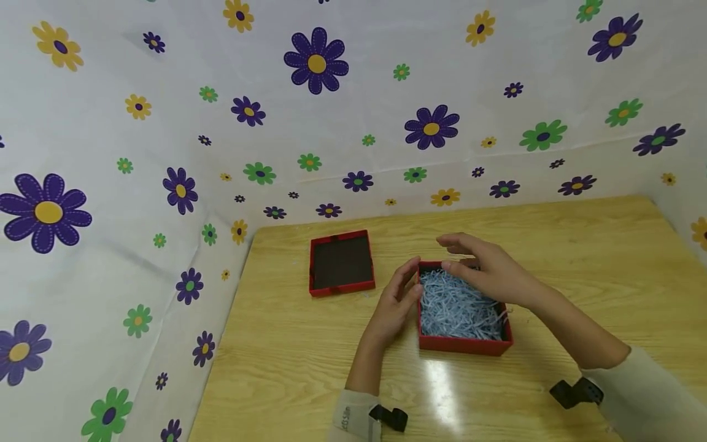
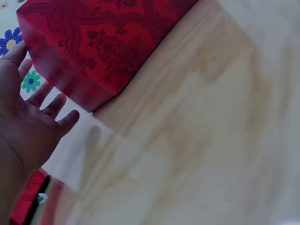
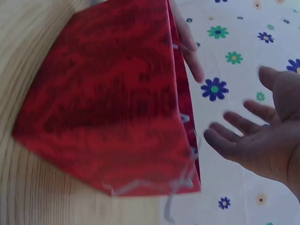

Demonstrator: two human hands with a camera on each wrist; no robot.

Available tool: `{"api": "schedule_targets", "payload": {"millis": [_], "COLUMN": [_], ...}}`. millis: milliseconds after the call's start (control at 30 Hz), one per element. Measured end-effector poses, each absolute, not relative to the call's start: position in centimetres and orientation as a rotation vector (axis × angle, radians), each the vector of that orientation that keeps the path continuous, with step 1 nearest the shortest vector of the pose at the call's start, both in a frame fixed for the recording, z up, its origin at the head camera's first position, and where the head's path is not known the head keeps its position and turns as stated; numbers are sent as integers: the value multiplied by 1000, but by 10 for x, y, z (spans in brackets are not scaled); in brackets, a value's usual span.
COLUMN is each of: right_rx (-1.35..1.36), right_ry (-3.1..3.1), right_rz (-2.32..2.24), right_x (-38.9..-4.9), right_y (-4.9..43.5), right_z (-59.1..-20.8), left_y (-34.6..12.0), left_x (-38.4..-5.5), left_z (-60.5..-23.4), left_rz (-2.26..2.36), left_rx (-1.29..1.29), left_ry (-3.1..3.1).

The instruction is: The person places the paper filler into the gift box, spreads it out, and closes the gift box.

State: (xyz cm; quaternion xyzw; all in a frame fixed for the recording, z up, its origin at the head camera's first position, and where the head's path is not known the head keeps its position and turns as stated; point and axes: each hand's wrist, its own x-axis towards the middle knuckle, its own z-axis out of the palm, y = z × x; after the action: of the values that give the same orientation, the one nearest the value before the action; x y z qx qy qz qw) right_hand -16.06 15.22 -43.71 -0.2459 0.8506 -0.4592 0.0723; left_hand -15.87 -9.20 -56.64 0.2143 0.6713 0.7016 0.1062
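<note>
A red patterned box (image 1: 465,345), filled with light blue shredded paper (image 1: 458,305), stands on the table with its top uncovered. My left hand (image 1: 391,306) is at the box's left wall, its fingertips touching near the rim; its fingers look loosely extended in the left wrist view. Over the box's far right part hovers my right hand (image 1: 488,270), fingers spread and holding nothing. From the right wrist view, that hand (image 3: 262,131) is apart from the box (image 3: 108,103). A few paper strands hang over the rim on that side.
To the left lies the red box lid (image 1: 342,263), its dark inside facing up. The wooden table (image 1: 287,362) meets a white flowered cloth (image 1: 364,110) at the back and left. Black straps (image 1: 389,417) sit on both sleeves.
</note>
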Motion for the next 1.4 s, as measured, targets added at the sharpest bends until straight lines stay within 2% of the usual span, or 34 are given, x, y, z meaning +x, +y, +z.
{"api": "schedule_targets", "payload": {"millis": [200,367,600,767,933,1267,1400], "right_rx": [-483,-255,17,175,292,487,452], "right_ry": [2426,2313,2073,1897,1837,1912,1947], "right_rz": [-1668,-1832,-2062,-2168,-2177,-2113,-2083], "right_x": [-170,-187,-224,-241,-247,-238,-233], "right_y": [114,76,18,-6,-25,-41,-45], "right_z": [-426,-414,-422,-434,-453,-502,-507], "left_y": [-133,-182,-251,-285,-299,-273,-265], "left_x": [-162,-177,-216,-240,-249,-241,-237], "left_z": [-541,-506,-472,-477,-495,-536,-545], "left_rz": [2051,2020,1885,1838,1834,1926,2070], "left_rx": [606,607,354,190,45,-227,-338], "left_ry": [2063,2201,2428,2464,2449,2290,2137]}}
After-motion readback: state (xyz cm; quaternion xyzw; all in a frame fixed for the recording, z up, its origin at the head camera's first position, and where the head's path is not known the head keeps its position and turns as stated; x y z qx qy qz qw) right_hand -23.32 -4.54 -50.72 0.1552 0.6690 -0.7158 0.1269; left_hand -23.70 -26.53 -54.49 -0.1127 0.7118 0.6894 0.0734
